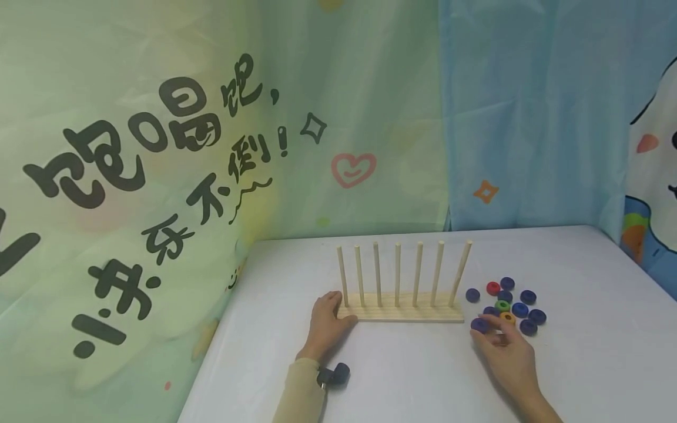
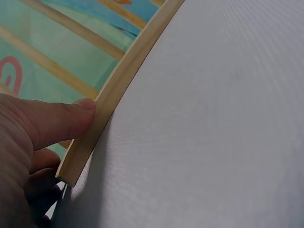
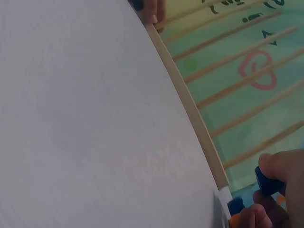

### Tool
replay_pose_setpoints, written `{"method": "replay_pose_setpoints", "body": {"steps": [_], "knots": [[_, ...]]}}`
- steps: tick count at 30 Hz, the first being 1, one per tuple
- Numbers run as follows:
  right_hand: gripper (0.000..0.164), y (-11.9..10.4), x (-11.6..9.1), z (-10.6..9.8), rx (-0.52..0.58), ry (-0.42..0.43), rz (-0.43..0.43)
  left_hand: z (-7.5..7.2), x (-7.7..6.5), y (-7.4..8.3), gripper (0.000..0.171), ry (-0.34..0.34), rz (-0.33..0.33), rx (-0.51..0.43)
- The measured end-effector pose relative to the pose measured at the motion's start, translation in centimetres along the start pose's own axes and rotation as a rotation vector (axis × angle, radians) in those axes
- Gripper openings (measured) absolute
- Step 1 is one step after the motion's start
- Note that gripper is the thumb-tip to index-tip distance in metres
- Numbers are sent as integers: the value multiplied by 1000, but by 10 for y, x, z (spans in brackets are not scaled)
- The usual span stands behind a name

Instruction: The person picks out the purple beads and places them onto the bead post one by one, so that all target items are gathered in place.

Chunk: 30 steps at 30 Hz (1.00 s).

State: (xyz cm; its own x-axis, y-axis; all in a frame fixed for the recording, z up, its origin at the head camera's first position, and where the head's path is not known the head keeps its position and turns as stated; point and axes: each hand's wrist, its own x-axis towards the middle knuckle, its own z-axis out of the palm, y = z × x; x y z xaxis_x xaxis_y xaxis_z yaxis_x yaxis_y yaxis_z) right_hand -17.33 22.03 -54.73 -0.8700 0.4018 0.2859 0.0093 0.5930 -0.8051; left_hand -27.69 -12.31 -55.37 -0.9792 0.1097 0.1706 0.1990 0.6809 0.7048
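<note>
A beige sleeve (image 1: 298, 392) is being worn on the left arm. By the left hand (image 1: 326, 329), a seven-pegged rack (image 1: 406, 314) on the table (image 1: 412, 376) is being gripped at its left end; by the left wrist view, the thumb (image 2: 66, 121) is being shown against the front edge. By the right hand (image 1: 509, 355), a blue ring (image 1: 479, 325) is being pinched near the rack's right end. Other rings (image 1: 502, 302), fully shown only by the head view, are being borne nearer the table's right edge.
</note>
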Motion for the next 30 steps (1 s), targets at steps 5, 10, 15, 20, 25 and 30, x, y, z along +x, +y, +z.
{"method": "replay_pose_setpoints", "body": {"steps": [5,10,15,20,25,30], "knots": [[41,-9,-3,8,-42,-52,-8,-1,0,0,67,13,11,-3],[38,-14,-5,14,-42,-114,-11,-1,0,-1,67,19,17,-5],[36,-21,-7,21,-34,-184,0,1,0,-2,66,18,35,-2],[36,-32,-10,33,30,-223,-15,3,0,-3,65,17,50,13],[34,-43,-14,48,92,-246,-46,2,0,-2,65,23,69,17],[35,-53,-19,64,151,-257,-113,0,1,-2,63,29,89,14]]}}
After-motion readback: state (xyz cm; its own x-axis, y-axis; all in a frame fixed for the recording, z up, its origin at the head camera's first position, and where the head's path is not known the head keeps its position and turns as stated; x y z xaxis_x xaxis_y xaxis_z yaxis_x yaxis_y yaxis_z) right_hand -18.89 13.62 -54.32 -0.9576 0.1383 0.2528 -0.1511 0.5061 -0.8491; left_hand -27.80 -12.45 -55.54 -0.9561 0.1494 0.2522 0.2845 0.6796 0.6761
